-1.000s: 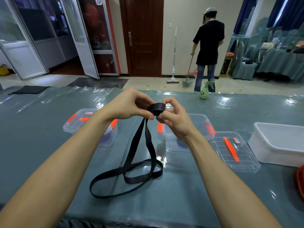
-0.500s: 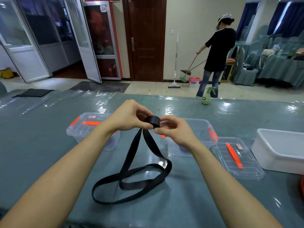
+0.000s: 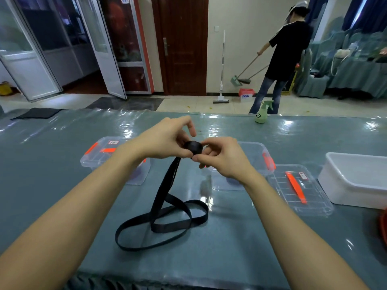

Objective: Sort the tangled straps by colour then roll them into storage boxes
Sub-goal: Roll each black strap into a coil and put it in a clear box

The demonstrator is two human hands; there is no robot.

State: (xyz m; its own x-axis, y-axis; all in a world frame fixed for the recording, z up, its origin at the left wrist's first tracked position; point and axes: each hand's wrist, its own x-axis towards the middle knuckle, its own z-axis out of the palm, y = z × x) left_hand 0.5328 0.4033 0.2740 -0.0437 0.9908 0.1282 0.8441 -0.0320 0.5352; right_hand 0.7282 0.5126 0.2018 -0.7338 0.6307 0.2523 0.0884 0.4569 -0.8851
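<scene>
The left hand point(image 3: 165, 141) and right hand point(image 3: 224, 158) pinched the rolled end of the black strap point(image 3: 168, 181), fingers point(image 3: 190, 127) curled round it; loose loops trailed onto the surface point(image 3: 230, 248) toward six o'clock.

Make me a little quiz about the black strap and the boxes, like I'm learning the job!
1. True or false: the left hand and the right hand both pinch the rolled end of the black strap.
2. Where does the unrolled part of the strap lie? A) in a white tub B) on the table C) over a chair
3. Fill in: the loose lid lies to the ___ of the open clear box.
Key: 1 true; 2 B; 3 right.
</scene>
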